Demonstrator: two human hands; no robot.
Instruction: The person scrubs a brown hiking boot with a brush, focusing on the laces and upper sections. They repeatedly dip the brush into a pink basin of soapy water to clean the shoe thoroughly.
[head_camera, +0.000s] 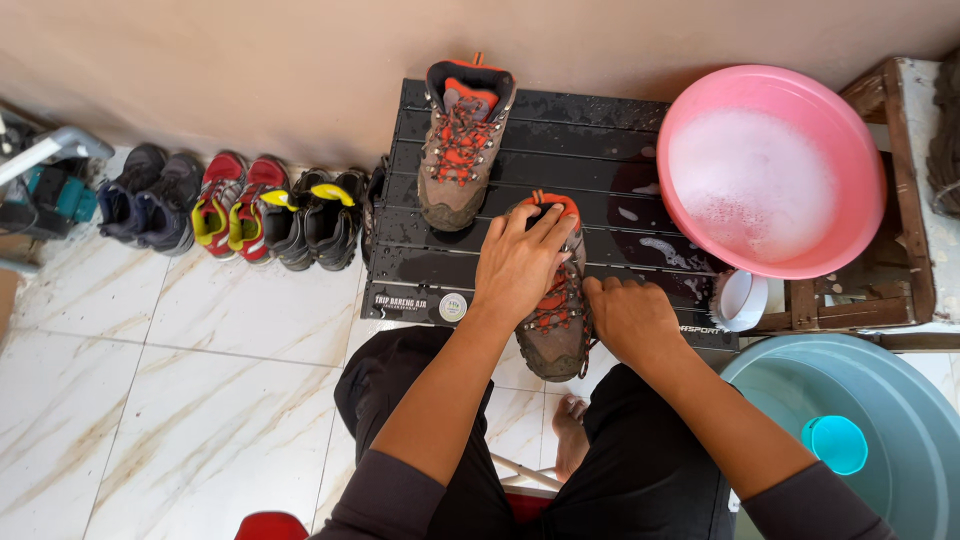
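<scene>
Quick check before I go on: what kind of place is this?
Probably a home wash corner used for cleaning shoes, on a marble-look tiled floor. A pink basin of suds sits beside a wet black slatted table, pairs of shoes line the wall, and both hands work on a hiking boot.
</scene>
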